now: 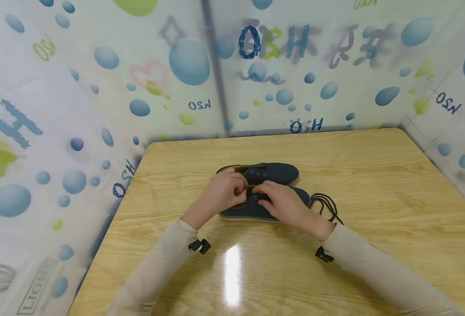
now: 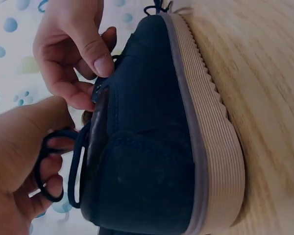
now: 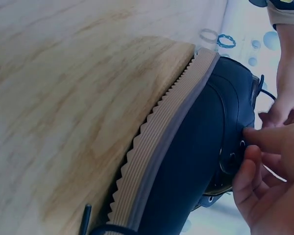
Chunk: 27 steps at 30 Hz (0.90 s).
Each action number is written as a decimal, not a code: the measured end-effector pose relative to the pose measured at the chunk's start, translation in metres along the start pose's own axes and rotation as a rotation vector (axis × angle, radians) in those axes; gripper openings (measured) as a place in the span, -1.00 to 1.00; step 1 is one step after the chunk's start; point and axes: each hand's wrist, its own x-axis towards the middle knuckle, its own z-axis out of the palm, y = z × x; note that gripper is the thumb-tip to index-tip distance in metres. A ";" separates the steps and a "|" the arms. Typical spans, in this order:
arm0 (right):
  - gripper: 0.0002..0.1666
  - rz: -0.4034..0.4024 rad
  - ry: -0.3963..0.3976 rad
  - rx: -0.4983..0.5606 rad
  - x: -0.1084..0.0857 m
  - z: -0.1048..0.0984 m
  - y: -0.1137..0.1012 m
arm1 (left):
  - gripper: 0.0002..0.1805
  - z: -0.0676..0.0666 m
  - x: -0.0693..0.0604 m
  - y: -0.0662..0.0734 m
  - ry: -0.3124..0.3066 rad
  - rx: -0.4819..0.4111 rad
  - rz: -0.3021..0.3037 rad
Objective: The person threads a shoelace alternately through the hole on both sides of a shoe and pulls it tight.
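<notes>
- Navy shoe (image 1: 249, 212) sits on the tabletop (image 1: 169, 175) in the head view, the nearer of a pair, toe to the right, with two hands over its opening.
- Over the heel end bends the left hand (image 1: 227, 189); the right hand (image 1: 286, 202) comes in from the toe side. Together they cover much of the throat, so from above I cannot tell what the fingers hold.
- Just beyond, the second shoe (image 1: 279, 172) lies alongside, pointing the same way, its heel end partly behind the left hand.
- Black cord loops (image 1: 325, 202) spread on the wood just past the toe, near the right forearm.
- Pale sleeves (image 1: 157, 263) reach in from below, each with a black buckle (image 1: 199, 246) at the wrist; a glare patch (image 1: 232, 274) shines between them. Behind stands a wall sheet (image 1: 295, 13) printed with drops and lettering.
- Left wrist view: the shoe's side and ridged sole fill the middle. The left grip is curled round a dark lace (image 2: 77, 149), looping out beside the collar.
- Right wrist view: the right grip is narrow, pinching the eyelet edge; whether lace lies between its fingertips I cannot tell. It partly blocks the left hand behind.
</notes>
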 end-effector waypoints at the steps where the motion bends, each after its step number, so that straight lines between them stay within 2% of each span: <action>1: -0.68 0.001 0.007 0.007 0.000 0.001 0.000 | -0.65 0.000 0.000 0.001 0.011 -0.017 0.005; 3: -0.70 -0.002 0.017 0.016 0.000 0.002 0.000 | -0.69 0.001 0.001 0.001 0.004 -0.055 0.013; 8: -0.72 -0.007 0.029 0.023 0.000 0.006 0.001 | -0.77 0.005 0.000 0.001 -0.090 -0.117 0.002; 13: -0.71 0.001 0.026 0.049 0.000 0.007 0.002 | -0.90 0.004 0.000 0.000 -0.125 -0.201 -0.013; 16: -0.71 0.008 0.033 0.075 0.000 0.008 0.003 | -0.88 0.002 -0.002 0.000 -0.142 -0.249 -0.025; 19: -0.72 0.008 0.045 0.096 0.000 0.009 0.004 | -0.82 0.001 -0.003 -0.002 -0.155 -0.235 -0.037; 27: -0.75 0.006 0.034 0.151 -0.002 0.008 0.005 | -0.83 0.003 -0.003 -0.003 -0.191 -0.192 -0.008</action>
